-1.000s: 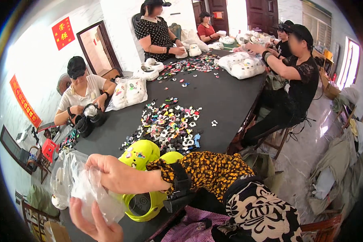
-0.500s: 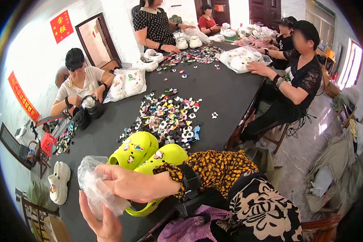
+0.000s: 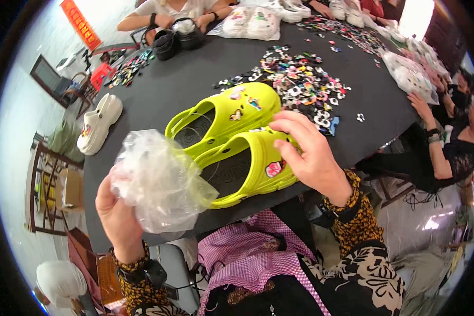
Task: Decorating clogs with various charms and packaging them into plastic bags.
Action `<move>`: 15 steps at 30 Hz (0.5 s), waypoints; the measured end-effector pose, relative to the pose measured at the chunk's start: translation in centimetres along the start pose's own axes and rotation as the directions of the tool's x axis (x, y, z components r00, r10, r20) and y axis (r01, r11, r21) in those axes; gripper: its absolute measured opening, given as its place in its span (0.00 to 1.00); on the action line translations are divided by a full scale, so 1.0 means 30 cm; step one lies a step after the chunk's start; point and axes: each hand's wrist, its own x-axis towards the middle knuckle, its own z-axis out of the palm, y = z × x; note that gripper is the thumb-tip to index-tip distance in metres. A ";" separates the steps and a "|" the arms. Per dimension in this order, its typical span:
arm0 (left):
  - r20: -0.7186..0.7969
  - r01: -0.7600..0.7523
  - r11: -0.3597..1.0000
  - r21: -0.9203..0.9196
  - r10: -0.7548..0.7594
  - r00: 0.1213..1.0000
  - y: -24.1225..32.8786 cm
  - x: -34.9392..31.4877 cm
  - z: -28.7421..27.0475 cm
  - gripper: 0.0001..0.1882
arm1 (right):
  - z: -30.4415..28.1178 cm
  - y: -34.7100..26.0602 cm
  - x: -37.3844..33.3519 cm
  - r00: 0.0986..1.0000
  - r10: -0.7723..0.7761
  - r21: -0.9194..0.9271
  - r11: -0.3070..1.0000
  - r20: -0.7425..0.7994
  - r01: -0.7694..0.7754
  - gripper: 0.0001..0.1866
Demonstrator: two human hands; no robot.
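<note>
A crumpled clear plastic bag [image 3: 160,181] is bunched in my left hand [image 3: 116,216], its fingers wrapped round the bag's left side. The bag covers part of the heel straps of two lime-green clogs. The far clog [image 3: 250,105] and the near clog [image 3: 266,150] lie side by side, toes to the right, with small decorative charms on their uppers. Over the toe of the near clog is my right hand [image 3: 313,155], thumb and fingers apart with nothing between them. Whether its fingertips touch the clog I cannot tell.
Beyond the clogs, a heap of colourful shoe charms [image 3: 313,79] lies on the black table [image 3: 142,100]. A white clog [image 3: 97,126] stands at the left edge. Across the table, a person handles black clogs [image 3: 179,39] beside bagged white clogs [image 3: 253,23]. More people sit at the right.
My right hand has left the plastic bag and moved right to the near clog's toe, opening. My left hand keeps the bag, which is spread wider. The view has tilted down and turned left.
</note>
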 end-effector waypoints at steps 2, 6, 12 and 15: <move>-0.056 -0.013 1.000 -0.005 0.013 0.998 -0.024 0.005 0.038 0.18 | 0.011 0.016 -0.021 1.000 0.011 0.024 1.000 0.002 -0.011 0.13; 0.361 -0.513 0.641 0.571 0.366 0.858 0.051 0.030 0.194 0.18 | 0.038 -0.013 -0.020 0.995 -0.103 -0.190 0.977 -0.004 0.100 0.13; 0.660 -0.717 0.397 0.573 0.295 0.691 -0.031 -0.003 0.340 0.17 | 0.053 -0.012 -0.047 0.988 -0.154 -0.307 0.940 -0.001 0.146 0.16; 0.691 -0.685 0.419 0.596 0.168 0.703 -0.049 0.003 0.346 0.17 | 0.056 -0.013 -0.056 0.985 -0.169 -0.317 0.934 0.014 0.165 0.16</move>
